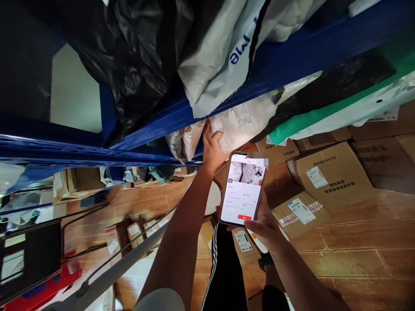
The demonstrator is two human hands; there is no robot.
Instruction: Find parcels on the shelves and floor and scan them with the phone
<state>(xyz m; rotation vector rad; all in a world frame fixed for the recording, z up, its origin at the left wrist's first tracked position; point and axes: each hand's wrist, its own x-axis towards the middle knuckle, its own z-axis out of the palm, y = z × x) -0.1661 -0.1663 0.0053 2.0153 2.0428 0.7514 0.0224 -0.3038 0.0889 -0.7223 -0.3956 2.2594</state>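
My right hand (pixel 262 220) is wrapped round a smartphone (pixel 243 194), with its thumb near an orange-red button at the bottom of the lit screen. A camera picture of a label fills the top of that screen. On the lower shelf, my left hand (pixel 214 147) grips the near edge of a white plastic parcel (pixel 243 123), its fingertips partly hidden. Just left of this hand stand smaller pale plastic parcels (pixel 188 140). A black parcel (pixel 337 82) and a green-and-white parcel (pixel 330 112) lie to the right on the same shelf.
Blue shelf beams (pixel 259 73) run above my hands, with black bags (pixel 136 56) and a white bag (pixel 223 65) overhanging. Cardboard boxes (pixel 333 172) stand on the wooden floor (pixel 356 242) at right. A grey pole (pixel 119 272) slants at lower left.
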